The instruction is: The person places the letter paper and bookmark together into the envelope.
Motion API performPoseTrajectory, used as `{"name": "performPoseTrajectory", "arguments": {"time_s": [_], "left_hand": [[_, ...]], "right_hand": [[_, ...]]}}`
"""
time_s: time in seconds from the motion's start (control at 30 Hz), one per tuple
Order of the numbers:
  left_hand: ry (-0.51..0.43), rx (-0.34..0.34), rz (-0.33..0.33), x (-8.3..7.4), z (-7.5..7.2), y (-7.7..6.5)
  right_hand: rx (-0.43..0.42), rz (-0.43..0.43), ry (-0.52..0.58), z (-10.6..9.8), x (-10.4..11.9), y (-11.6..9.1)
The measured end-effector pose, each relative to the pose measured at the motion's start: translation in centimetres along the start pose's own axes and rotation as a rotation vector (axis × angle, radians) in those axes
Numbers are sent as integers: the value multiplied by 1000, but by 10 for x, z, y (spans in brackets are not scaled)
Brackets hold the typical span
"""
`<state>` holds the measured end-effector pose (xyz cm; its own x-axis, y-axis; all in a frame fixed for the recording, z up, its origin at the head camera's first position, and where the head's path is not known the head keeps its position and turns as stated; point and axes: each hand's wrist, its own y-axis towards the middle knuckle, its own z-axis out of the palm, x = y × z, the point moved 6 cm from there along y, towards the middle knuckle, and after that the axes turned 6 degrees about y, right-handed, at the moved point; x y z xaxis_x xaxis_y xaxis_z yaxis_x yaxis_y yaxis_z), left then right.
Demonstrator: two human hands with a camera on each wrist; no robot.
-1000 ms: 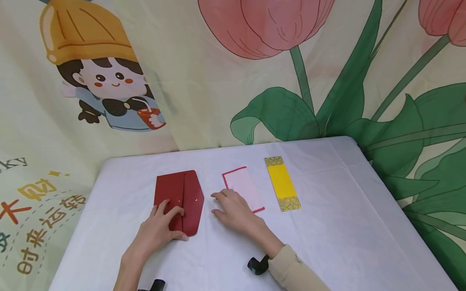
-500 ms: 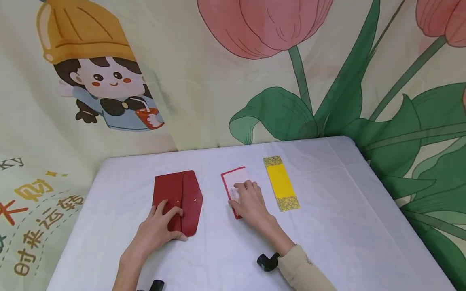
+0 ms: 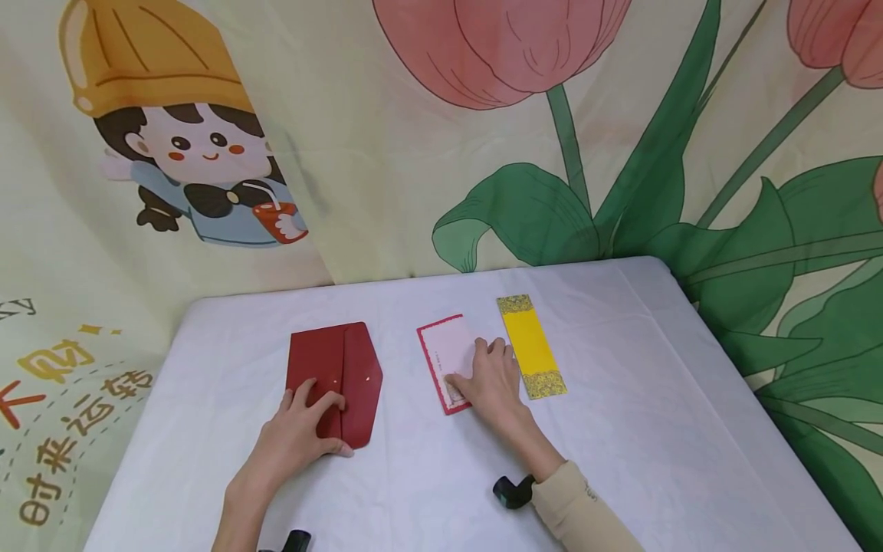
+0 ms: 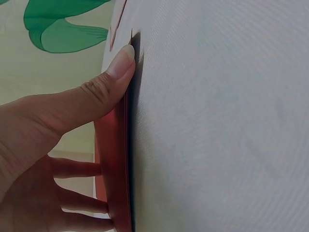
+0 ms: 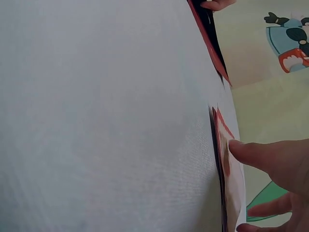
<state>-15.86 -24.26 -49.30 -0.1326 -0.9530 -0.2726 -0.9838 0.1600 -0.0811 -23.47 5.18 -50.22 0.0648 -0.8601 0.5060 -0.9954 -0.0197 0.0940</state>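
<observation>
A dark red envelope (image 3: 317,353) lies on the white-covered table, its pointed flap to the right. My left hand (image 3: 293,437) rests on its near part with spread fingertips, the thumb at the near edge; in the left wrist view the thumb (image 4: 96,94) lies along the envelope's rim. To the right is a pale pink card (image 3: 448,345) with a red scalloped border. My right hand (image 3: 493,387) spreads over its lower right, hiding that corner. In the right wrist view the thumb touches the face of the card (image 5: 234,188), and the other fingers are partly out of frame.
A yellow strip (image 3: 534,341) with gold patterned ends lies just right of the right hand. Black camera parts (image 3: 513,492) sit at the wrists. Behind the table (image 3: 641,429) hangs a printed curtain (image 3: 372,153) with tulips and a cartoon figure.
My right hand has moved right, from the card's left side across its face to its lower right. More of the pink face now shows. The left hand and envelope have kept their places.
</observation>
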Motion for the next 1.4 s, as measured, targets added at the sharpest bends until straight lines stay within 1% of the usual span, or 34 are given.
{"name": "performPoseTrajectory", "arguments": {"time_s": [0.07, 0.17, 0.4, 0.73, 0.9, 1.1, 1.4], "left_hand": [[2, -3, 1, 0, 0, 0], [3, -1, -3, 0, 0, 0], [5, 5, -8, -1, 1, 0], [2, 9, -4, 0, 1, 0], [-3, 14, -7, -1, 0, 1], [-12, 22, -14, 0, 0, 1], [-39, 20, -27, 5, 0, 0]], "right_hand": [[5, 7, -12, 1, -1, 0], [30, 32, 0, 3, -2, 1], [71, 98, 76, 3, -5, 2], [92, 169, 292, 2, -15, 4], [130, 219, 395, 3, -18, 4], [183, 291, 546, 5, -18, 3], [218, 377, 727, 12, -22, 1]]}}
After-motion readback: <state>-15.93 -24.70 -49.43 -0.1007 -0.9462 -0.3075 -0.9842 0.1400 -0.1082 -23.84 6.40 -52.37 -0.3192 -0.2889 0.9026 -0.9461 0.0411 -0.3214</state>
